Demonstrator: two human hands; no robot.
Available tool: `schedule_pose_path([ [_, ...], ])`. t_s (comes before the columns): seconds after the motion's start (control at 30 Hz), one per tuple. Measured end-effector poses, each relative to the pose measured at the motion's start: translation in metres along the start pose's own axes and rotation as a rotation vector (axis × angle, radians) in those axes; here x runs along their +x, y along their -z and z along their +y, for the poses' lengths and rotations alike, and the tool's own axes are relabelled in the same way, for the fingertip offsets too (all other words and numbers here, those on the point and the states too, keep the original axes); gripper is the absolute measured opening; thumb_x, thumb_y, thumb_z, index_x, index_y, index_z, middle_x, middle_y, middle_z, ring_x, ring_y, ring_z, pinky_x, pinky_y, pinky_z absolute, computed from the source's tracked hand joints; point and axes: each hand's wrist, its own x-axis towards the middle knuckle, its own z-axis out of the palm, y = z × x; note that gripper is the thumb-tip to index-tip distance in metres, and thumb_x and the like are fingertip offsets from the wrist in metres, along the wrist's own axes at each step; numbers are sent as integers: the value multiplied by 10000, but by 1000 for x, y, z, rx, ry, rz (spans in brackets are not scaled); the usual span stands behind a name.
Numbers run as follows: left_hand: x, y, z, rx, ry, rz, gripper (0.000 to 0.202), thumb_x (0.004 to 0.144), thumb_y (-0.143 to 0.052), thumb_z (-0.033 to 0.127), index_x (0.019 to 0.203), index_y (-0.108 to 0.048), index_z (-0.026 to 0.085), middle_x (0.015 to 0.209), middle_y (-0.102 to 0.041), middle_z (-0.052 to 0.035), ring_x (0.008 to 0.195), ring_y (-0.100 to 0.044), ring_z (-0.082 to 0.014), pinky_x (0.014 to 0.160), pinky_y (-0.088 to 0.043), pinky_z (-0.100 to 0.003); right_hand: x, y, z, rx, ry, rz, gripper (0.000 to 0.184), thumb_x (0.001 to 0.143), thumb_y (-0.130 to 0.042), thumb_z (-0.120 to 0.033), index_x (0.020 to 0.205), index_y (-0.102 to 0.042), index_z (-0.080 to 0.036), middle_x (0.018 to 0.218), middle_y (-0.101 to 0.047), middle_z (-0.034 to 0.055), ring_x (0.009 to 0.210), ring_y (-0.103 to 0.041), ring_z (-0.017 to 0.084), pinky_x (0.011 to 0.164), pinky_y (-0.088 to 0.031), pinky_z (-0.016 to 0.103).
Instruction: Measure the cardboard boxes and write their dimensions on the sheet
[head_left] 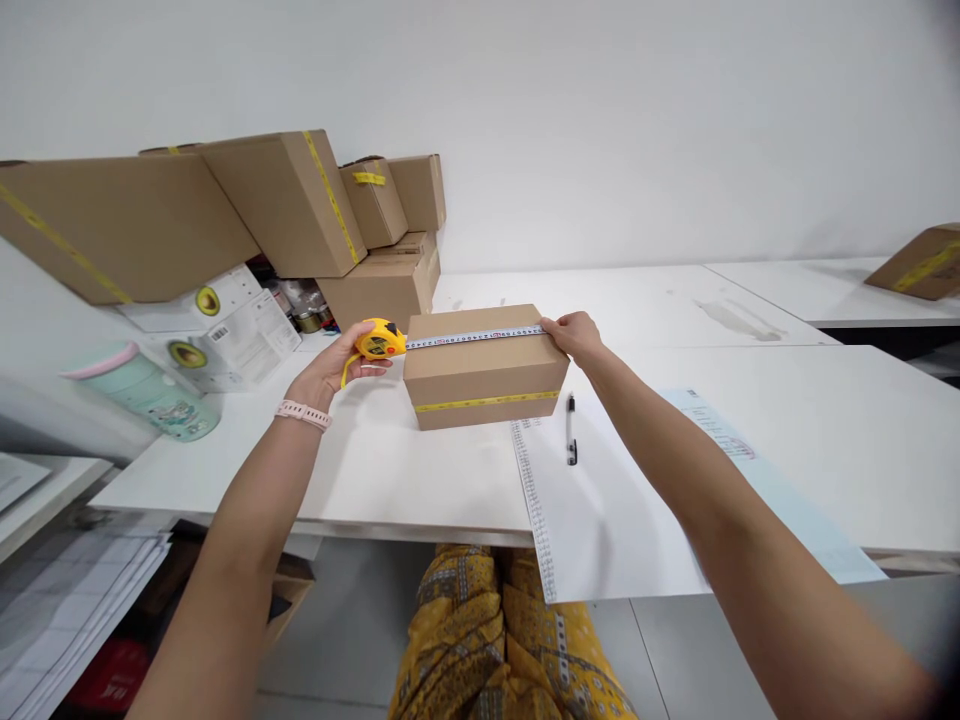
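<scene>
A brown cardboard box (480, 372) with yellow tape along its front side rests on the white table in front of me. To its left, my left hand (346, 358) grips a yellow tape measure (380, 340), its strap hanging down by the fingers. The pale measuring blade (472, 338) runs out of the case across the top of the box. At the box's right edge, my right hand (576, 338) pinches the far end of the blade; the very tip is hidden by the fingers.
An open spiral notebook (607, 510) with a black-and-clear pen (572, 430) on it lies right of the box. Taped cartons (281, 205) are stacked back left, near an avocado-printed box (232, 340) and a mint tumbler (150, 390). Another carton (922, 262) stands far right.
</scene>
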Motion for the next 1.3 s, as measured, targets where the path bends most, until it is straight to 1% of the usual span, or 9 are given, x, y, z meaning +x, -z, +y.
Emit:
schedule_pose_path([
  [0.23, -12, -6, 13, 42, -86, 81, 471, 739, -756, 397, 1116, -695, 121, 989, -753, -119, 729, -710, -190, 600, -613, -269, 0, 4, -14, -69, -23, 47, 270, 928, -542, -369, 704, -525, -219, 807, -656, 94, 766, -590, 227, 740, -471, 365],
  [0.37, -63, -17, 14, 162, -178, -163, 473, 778, -759, 381, 1152, -708, 97, 1097, -735, -158, 810, -710, -204, 638, -609, -249, 11, 21, -23, 228, 137, 118, 312, 978, -475, -428, 745, -509, -223, 815, -636, 66, 767, -563, 191, 763, -481, 345],
  [0.5, -138, -67, -31, 99, 23, -527, 634, 739, -804, 327, 1317, -585, 189, 1123, -685, -134, 719, -718, -215, 572, -622, -319, 12, 27, -42, 391, 401, -23, 333, 961, -529, -507, 789, -553, -223, 874, -648, 51, 830, -563, 179, 811, -484, 337],
  [0.57, -167, -106, -61, -103, 94, -588, 614, 733, -804, 347, 1281, -549, 238, 1173, -638, -119, 750, -732, -223, 543, -609, -299, 9, 21, -54, 363, 468, -174, 341, 934, -575, -532, 800, -593, -219, 892, -665, 61, 849, -570, 188, 825, -483, 348],
  [0.63, -182, -147, -83, -307, 73, -543, 492, 754, -768, 433, 1139, -556, 214, 1136, -611, -98, 690, -719, -201, 484, -572, -264, 6, 12, -64, 323, 476, -298, 345, 907, -608, -550, 814, -626, -219, 905, -684, 73, 865, -583, 205, 836, -485, 365],
  [0.73, -181, -193, -88, -466, 15, -413, 467, 762, -737, 484, 1064, -545, 184, 1049, -597, -76, 641, -701, -186, 457, -545, -248, 3, -3, -69, 290, 409, -337, 384, 895, -581, -603, 900, -669, -229, 954, -709, 94, 924, -608, 252, 872, -487, 402],
  [0.83, -166, -213, -73, -492, -5, -354, 497, 749, -728, 535, 1022, -552, 158, 1028, -591, -76, 618, -697, -184, 454, -541, -253, 2, -14, -62, 292, 342, -286, 520, 914, -455, -679, 1121, -667, -251, 1098, -714, 111, 1051, -617, 295, 948, -475, 437],
  [1.0, -143, -219, -61, -502, 17, -272, 558, 719, -732, 590, 1030, -538, 168, 993, -608, -50, 582, -691, -168, 462, -547, -265, 12, -28, -56, 225, 396, -229, 593, 946, -364, -640, 1367, -575, -279, 1386, -629, 95, 1282, -541, 307, 1100, -394, 480],
  [1.3, -130, -225, -60, -513, 61, -238, 570, 714, -738, 616, 1032, -549, 181, 996, -622, -63, 595, -696, -176, 480, -557, -292, 32, -41, -59, -59, 420, -249, 427, 976, -404, -445, 1230, -699, -270, 1320, -698, 53, 1215, -615, 268, 1023, -457, 405],
])
